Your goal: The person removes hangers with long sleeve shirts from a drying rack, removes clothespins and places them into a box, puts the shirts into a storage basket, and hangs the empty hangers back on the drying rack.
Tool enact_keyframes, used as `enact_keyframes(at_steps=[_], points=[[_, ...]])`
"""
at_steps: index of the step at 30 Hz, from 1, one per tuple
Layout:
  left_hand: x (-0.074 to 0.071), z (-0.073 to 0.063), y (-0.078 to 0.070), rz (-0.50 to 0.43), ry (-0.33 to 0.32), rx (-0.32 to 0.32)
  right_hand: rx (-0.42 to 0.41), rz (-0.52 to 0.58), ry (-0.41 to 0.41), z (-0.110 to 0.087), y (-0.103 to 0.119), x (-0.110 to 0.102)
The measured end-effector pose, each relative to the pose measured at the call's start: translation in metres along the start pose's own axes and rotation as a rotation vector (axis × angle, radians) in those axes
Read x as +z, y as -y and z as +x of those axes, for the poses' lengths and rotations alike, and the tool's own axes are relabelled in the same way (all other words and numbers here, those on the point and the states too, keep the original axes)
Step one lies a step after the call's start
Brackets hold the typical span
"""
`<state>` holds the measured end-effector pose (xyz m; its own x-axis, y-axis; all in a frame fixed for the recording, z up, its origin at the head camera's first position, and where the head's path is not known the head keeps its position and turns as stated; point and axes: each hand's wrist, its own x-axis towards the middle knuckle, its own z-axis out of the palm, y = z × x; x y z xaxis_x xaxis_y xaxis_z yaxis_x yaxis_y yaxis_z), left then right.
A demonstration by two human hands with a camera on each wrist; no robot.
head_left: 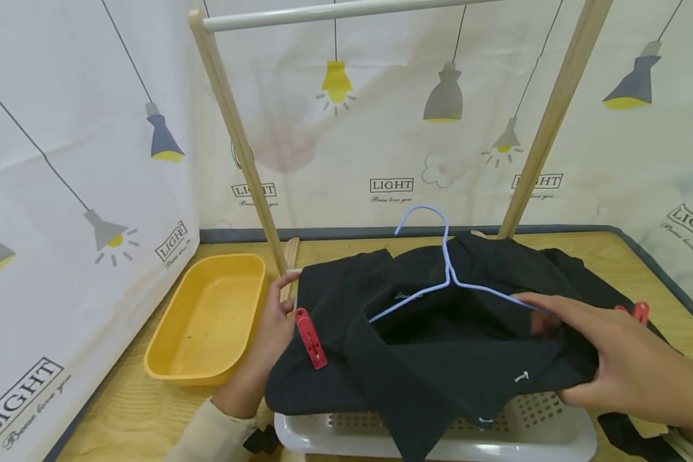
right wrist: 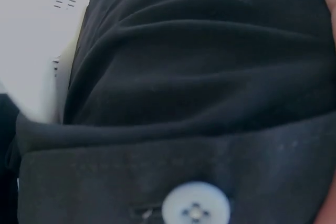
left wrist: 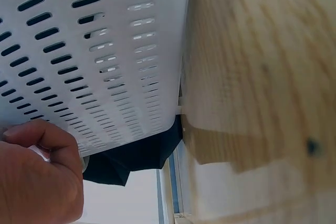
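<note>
A black shirt (head_left: 335,333) with a collar and white buttons lies over a white slotted basket (head_left: 439,446). In its neck opening sits a pale blue hanger (head_left: 448,256), hook pointing up. My right hand (head_left: 600,346) grips the shirt at the right of the neck opening, fingers over the hanger's arm and inside the cloth. A white button (right wrist: 195,205) shows close up in the right wrist view. At the basket's left side, my left hand (left wrist: 39,174) has its fingers curled at the rim, beside the shirt's edge. A red clothespin (head_left: 310,339) is on the shirt's left part.
A yellow tub (head_left: 208,321) stands on the wooden table (head_left: 110,410) at the left. Behind the shirt rises a rack with wooden posts (head_left: 239,135) and a white rail (head_left: 335,11). Another red clothespin (head_left: 641,312) shows beyond my right hand.
</note>
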<state>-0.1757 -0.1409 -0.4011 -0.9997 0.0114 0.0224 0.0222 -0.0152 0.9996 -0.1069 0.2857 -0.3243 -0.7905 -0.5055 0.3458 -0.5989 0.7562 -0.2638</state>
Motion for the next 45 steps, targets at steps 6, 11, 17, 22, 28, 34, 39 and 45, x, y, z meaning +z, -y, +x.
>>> enact_keyframes(at_steps=[6,11,17,22,28,34,39,45], points=[[-0.002,0.000,0.002,-0.038,0.017,0.015,-0.008,-0.015,0.009,0.001,0.005,0.000],[-0.005,0.003,-0.006,0.154,0.087,0.001,0.042,-0.032,0.036,0.005,0.001,0.003],[-0.027,0.008,-0.051,0.617,0.218,-0.043,0.078,-0.017,0.082,0.006,-0.006,0.007],[-0.020,0.029,-0.089,0.947,0.242,0.108,0.070,-0.016,0.084,0.006,-0.010,0.007],[0.011,0.066,-0.106,1.184,0.413,0.105,0.070,0.029,0.082,0.004,-0.009,0.009],[0.040,0.094,-0.096,1.349,0.646,0.011,0.038,0.038,0.078,0.008,-0.004,0.015],[0.067,0.110,-0.079,1.291,0.864,0.008,0.035,0.015,0.079,0.008,-0.004,0.016],[0.084,0.117,-0.068,1.224,0.942,-0.008,0.051,-0.031,0.065,0.011,-0.004,0.022]])
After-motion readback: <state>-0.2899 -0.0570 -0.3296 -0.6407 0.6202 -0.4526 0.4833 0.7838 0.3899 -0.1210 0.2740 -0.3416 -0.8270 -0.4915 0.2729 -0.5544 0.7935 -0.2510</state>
